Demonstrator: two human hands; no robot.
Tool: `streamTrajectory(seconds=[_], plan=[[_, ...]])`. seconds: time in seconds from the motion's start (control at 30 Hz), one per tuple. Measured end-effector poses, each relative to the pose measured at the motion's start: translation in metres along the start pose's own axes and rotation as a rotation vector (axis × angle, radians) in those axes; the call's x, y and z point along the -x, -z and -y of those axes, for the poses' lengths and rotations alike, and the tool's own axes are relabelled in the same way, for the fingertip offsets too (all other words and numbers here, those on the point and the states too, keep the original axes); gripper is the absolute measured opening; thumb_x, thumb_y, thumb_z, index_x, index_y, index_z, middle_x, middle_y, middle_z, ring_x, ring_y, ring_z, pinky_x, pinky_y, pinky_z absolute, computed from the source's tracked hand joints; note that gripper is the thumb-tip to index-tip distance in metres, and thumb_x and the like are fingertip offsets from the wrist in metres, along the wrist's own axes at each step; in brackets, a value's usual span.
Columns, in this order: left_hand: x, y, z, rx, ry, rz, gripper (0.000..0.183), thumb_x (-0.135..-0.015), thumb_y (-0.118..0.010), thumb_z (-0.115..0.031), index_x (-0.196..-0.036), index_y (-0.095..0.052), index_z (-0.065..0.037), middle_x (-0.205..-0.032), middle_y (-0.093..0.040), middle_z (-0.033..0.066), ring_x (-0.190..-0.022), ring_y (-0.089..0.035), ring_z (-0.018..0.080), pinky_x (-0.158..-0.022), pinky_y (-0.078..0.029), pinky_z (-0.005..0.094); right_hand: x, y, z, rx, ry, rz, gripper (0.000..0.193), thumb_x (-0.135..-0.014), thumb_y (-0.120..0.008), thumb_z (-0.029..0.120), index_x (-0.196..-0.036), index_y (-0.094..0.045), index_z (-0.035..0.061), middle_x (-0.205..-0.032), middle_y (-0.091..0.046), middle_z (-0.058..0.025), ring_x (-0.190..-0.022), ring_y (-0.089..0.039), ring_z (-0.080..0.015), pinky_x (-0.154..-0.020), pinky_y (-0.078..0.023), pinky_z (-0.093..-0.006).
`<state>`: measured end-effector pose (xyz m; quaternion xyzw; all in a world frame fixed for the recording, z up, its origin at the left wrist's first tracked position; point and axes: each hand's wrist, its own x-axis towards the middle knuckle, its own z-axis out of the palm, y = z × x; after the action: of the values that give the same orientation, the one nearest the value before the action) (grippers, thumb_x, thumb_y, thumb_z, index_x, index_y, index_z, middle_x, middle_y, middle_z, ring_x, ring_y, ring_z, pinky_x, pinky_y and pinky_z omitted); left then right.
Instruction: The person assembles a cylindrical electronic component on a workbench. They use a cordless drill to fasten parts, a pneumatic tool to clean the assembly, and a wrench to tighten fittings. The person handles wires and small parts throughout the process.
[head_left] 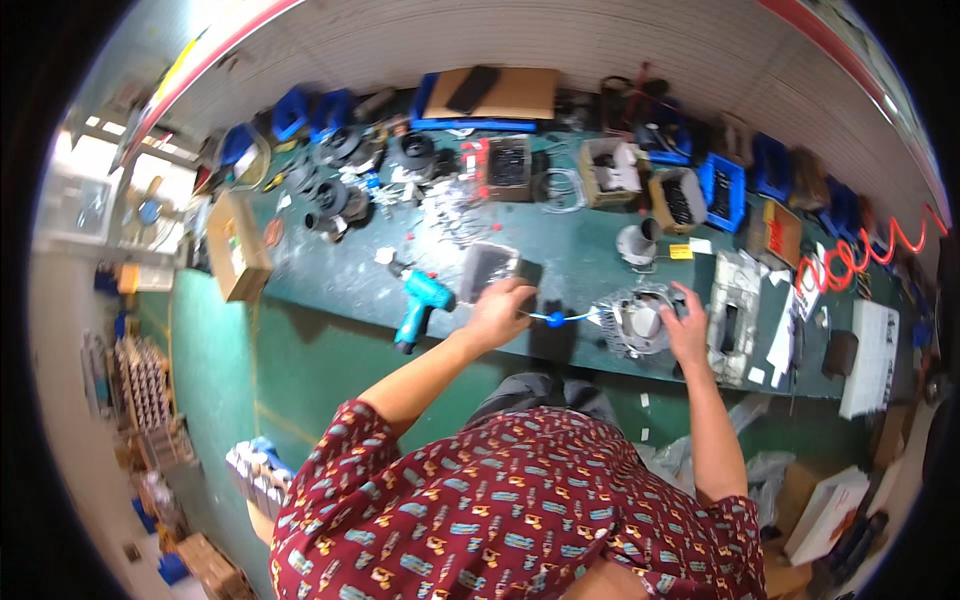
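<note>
A finned metal housing [616,338] with a round opening lies near the front edge of the green bench. My right hand [687,328] is at its right rim, thumb and forefinger curved around the edge. From the housing a thin white cable [580,318] with a blue piece [556,320] on it stretches left to my left hand [496,316]. The fingers of that hand are bent and closed at the cable's end, partly hidden. Just beyond them stands a small grey bin [488,268]. A teal cordless driver [428,292] lies left of my left hand.
Right of the housing rests a pale rectangular casting [736,315]. Behind stand a round metal part [637,243], cardboard boxes [610,185] and blue bins [722,190]. Loose small parts [450,205] and dark motor pieces [335,200] cover the far left. A coiled red hose [850,258] hangs at right.
</note>
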<state>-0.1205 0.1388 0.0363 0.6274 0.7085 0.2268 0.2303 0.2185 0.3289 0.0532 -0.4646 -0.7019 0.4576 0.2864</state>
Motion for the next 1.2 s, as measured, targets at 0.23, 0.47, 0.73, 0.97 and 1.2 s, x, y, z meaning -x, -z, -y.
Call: streamTrajectory(seconds=[0.23, 0.47, 0.73, 0.97, 1.2], plan=[[0.024, -0.005, -0.012, 0.14, 0.091, -0.307, 0.064, -0.082, -0.073, -0.002, -0.143, -0.055, -0.003, -0.14, -0.055, 0.0235, -0.133, -0.051, 0.0422, -0.116, -0.039, 0.0487, 0.0, -0.002, 0.0, 0.032, 0.012, -0.028, 0.05, -0.084, -0.076, 0.008, -0.132, -0.065, 0.0031, -0.126, -0.068, -0.0152, -0.115, -0.065, -0.0246, -0.1, -0.051, -0.0348], [-0.006, -0.008, -0.069, 0.229, -0.028, -0.236, 0.057, -0.084, -0.071, -0.002, -0.139, -0.058, -0.002, -0.14, -0.057, 0.0226, -0.132, -0.053, 0.0402, -0.115, -0.039, 0.0473, 0.014, -0.002, -0.011, 0.063, -0.025, -0.164, 0.068, -0.085, -0.079, 0.019, -0.146, -0.053, -0.0001, -0.15, -0.055, -0.0213, -0.14, -0.051, -0.0302, -0.117, -0.04, -0.0381], [-0.042, -0.028, -0.125, 0.23, -0.071, -0.113, 0.059, -0.087, -0.07, -0.009, -0.143, -0.053, 0.0, -0.143, -0.054, 0.0248, -0.134, -0.05, 0.0433, -0.116, -0.038, 0.0497, 0.044, 0.035, -0.033, -0.266, -0.171, -0.241, 0.048, -0.095, -0.076, 0.03, -0.13, -0.065, -0.0015, -0.118, -0.07, -0.0148, -0.106, -0.066, -0.0161, -0.079, -0.056, -0.0308], [-0.056, -0.061, -0.151, 0.138, 0.046, -0.149, 0.059, -0.089, -0.071, -0.009, -0.144, -0.051, 0.002, -0.142, -0.055, 0.025, -0.134, -0.05, 0.0432, -0.116, -0.037, 0.0502, 0.039, 0.108, -0.106, -0.236, -0.179, -0.328, 0.029, -0.094, -0.073, 0.015, -0.115, -0.071, -0.0047, -0.095, -0.075, -0.0099, -0.087, -0.067, -0.0116, -0.078, -0.055, -0.0279], [-0.06, -0.077, -0.181, 0.046, 0.291, -0.188, 0.055, -0.092, -0.068, -0.01, -0.144, -0.053, 0.001, -0.14, -0.058, 0.0233, -0.13, -0.053, 0.0416, -0.113, -0.04, 0.0476, 0.04, 0.194, -0.192, -0.137, -0.329, -0.366, 0.021, -0.093, -0.072, 0.008, -0.11, -0.073, -0.0042, -0.095, -0.075, -0.0091, -0.087, -0.068, -0.0138, -0.081, -0.055, -0.0299]])
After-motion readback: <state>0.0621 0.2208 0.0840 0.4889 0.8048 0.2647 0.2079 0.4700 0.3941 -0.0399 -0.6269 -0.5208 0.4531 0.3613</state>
